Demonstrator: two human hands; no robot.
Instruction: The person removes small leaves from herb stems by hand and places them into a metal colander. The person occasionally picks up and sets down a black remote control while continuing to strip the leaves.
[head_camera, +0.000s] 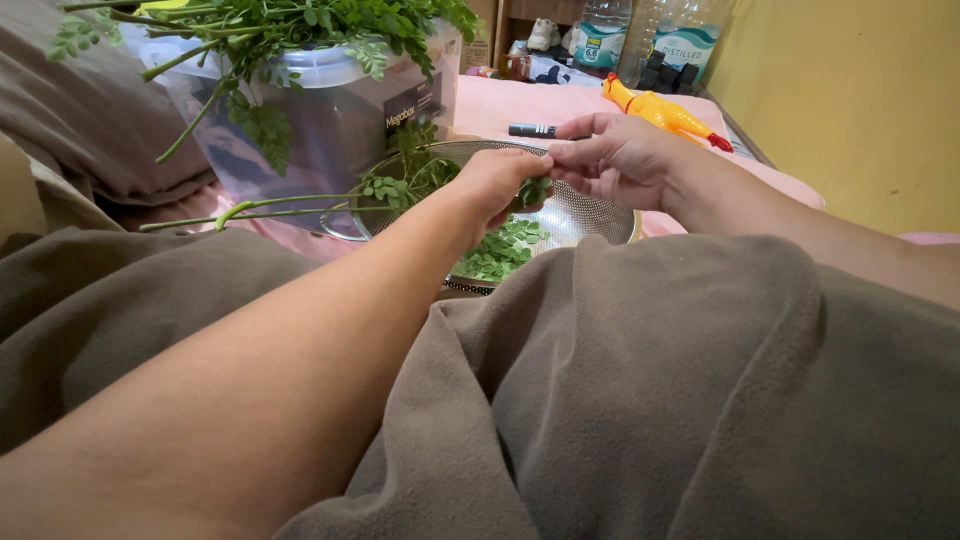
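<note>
Over a metal strainer (600, 215) holding loose green leaves (500, 250), the left hand (495, 180) and right hand (615, 160) meet. Both grips pinch one small leafy sprig (533, 190) between fingertips. A long green stalk (290, 205) lies just beside the strainer.

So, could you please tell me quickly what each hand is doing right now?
Left hand: closed, pinching a leafy sprig above the metal colander.
Right hand: closed, fingertips pinching the same sprig.

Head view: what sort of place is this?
Most likely a bed in a home. A grey-brown blanket covers the lap, a pillow lies at left on pink bedding, and both hands work a leafy sprig over a metal colander.
</note>
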